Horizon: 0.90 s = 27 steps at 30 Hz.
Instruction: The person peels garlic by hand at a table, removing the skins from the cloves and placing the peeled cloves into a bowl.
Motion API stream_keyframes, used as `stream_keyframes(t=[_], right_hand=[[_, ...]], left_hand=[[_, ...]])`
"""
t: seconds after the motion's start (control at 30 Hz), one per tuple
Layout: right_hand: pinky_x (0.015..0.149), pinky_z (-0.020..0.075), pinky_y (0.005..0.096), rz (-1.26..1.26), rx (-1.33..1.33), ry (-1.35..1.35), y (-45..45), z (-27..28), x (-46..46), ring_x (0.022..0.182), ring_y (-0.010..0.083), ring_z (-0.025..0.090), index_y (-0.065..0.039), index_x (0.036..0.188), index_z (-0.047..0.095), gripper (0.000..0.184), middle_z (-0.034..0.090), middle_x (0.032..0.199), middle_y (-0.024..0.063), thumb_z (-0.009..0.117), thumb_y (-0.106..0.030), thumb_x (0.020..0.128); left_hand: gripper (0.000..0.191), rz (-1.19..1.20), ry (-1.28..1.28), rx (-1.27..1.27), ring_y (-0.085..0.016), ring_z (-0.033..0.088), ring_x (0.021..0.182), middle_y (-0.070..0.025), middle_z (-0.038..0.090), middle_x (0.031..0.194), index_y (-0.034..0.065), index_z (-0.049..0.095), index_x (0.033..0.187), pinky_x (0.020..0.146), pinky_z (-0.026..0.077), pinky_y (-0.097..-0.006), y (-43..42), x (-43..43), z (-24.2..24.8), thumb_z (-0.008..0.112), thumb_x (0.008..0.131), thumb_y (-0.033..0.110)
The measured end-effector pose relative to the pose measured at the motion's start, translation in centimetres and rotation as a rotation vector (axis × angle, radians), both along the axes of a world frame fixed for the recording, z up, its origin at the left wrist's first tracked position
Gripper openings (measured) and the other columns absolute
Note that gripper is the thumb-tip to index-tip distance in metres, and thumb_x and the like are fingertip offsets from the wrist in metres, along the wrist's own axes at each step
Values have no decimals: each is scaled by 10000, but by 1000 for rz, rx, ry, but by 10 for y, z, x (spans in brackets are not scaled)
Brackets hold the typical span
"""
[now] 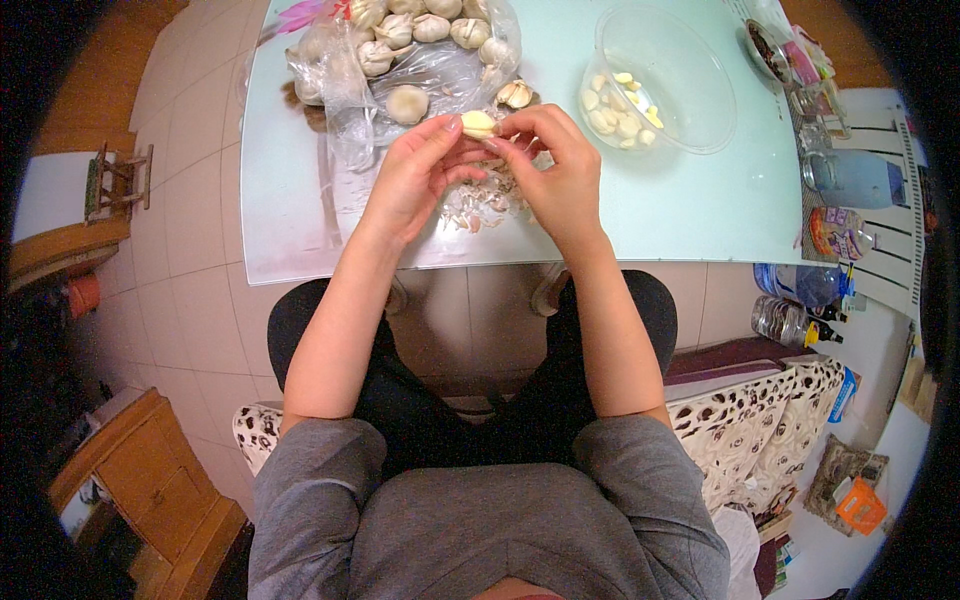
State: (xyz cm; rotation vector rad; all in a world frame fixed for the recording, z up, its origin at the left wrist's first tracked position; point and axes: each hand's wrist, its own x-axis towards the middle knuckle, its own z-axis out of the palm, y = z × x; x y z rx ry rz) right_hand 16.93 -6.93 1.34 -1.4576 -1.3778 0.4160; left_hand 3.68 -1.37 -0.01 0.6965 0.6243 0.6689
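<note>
Between the fingertips of my left hand [431,161] and my right hand [555,169] is a pale garlic clove [478,124], its surface smooth and yellowish. Both hands grip it over the near part of the table. Beneath them lies a scatter of papery garlic skins [480,206], partly hidden by my fingers. Just beyond my right hand rests a partly broken garlic bulb [514,94]. To the right, a clear plastic bowl [712,112] holds several peeled cloves [615,120]. A thin plastic bag [442,71] with several whole garlic bulbs [431,28] lies at the far left.
The glass-topped table [675,217] ends just before my lap. A small round pale object [407,104] sits on the bag. Along the right stand a dish [768,51], a blue-tinted jug [855,178] and several bottles [784,319]. A wooden stool [120,184] is off to the left.
</note>
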Motion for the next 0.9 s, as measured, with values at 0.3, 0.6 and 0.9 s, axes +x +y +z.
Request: stream_keyframes(t=[0.3,0.6,0.9], right_hand=[[495,409,267,68,-136,-47,-6,3,8,559,176,519,-33,714,538,129,527,682,65,632,-74,635],[506,433,243,-64,-21,70,-4,4,-6,559,162,537,-21,754,559,104,544,657,69,607,-57,669],[525,448,253,-13,-116,2,-6,6,6,567,182,561,-9,783,591,112,563,683,92,575,-86,703]], left_hand=[[286,-128,200,353,-125,555,738,-84,564,880,7,471,1076,631,471,-243,0,0,8,422,854,180],[217,61,120,319,-141,566,799,-109,576,844,3,420,1044,653,489,-246,-8,8,6,413,854,106],[192,45,413,673,-122,561,753,-112,603,862,35,411,1009,671,429,-229,-14,6,4,452,830,90]])
